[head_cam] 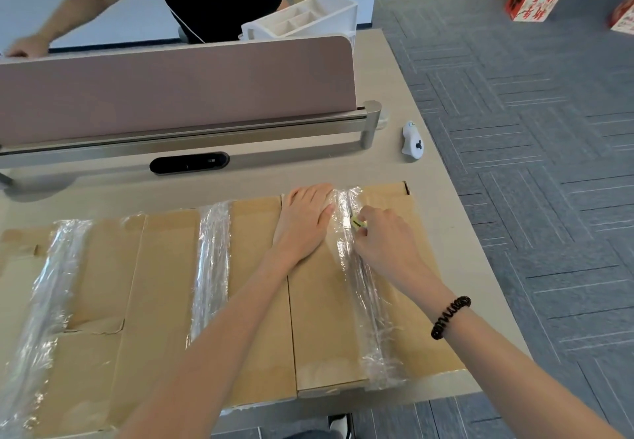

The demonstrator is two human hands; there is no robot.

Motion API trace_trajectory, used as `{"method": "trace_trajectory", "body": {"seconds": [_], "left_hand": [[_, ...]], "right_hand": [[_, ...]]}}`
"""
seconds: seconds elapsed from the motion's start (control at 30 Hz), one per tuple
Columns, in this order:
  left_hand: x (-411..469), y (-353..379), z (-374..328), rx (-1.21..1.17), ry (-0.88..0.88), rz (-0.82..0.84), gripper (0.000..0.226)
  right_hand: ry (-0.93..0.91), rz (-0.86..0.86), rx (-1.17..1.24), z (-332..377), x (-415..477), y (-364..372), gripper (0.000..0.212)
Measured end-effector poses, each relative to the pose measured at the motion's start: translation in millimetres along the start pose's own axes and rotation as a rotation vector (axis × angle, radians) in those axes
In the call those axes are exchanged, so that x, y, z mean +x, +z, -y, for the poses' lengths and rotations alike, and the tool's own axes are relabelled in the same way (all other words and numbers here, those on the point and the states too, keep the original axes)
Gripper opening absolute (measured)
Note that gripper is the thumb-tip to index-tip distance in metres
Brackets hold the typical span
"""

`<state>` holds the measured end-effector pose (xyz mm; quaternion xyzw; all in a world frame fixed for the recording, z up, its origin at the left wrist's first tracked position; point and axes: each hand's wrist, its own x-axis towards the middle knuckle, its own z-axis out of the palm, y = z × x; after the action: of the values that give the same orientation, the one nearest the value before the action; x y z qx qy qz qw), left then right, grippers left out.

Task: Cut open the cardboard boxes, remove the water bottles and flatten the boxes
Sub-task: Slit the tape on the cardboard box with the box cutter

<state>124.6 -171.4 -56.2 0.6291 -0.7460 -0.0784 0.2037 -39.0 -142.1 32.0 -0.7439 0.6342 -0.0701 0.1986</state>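
Cardboard box (322, 318), rightmost on desk (442, 212): why was left hand (303, 222) flat on it?
— Fingers straight, steadying it; right hand (387, 239) pinched a yellow cutter (357, 223) at the tape seam (360, 287) (bottles not visible).

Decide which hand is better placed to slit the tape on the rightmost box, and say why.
Right. The right hand pinches the yellow cutter on the tape strip; the left hand lies flat, steadying the box.

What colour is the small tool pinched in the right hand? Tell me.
Pale yellow; the tool shows best in the head view.
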Motion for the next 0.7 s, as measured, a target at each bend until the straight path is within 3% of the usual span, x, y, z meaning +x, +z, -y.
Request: {"method": "trace_trajectory", "body": {"seconds": [0.27,0.47,0.7], "left_hand": [[-2.4,-3.4,-3.4,0.079,-0.005,0.073,0.06],[-14.2,-8.0,-8.7,0.299,0.014,0.186,0.066],[-74.1,-16.3,-31.6,0.221,0.014,0.22,0.068]], "right_hand": [[-0.011,0.046,-0.023,-1.3,-22.4,-2.9,0.03],[-0.015,0.052,-0.027,-7.4,-44.9,-4.0,0.027],[-0.018,0.07,-0.038,-10.1,-68.7,-5.2,0.026]]}}
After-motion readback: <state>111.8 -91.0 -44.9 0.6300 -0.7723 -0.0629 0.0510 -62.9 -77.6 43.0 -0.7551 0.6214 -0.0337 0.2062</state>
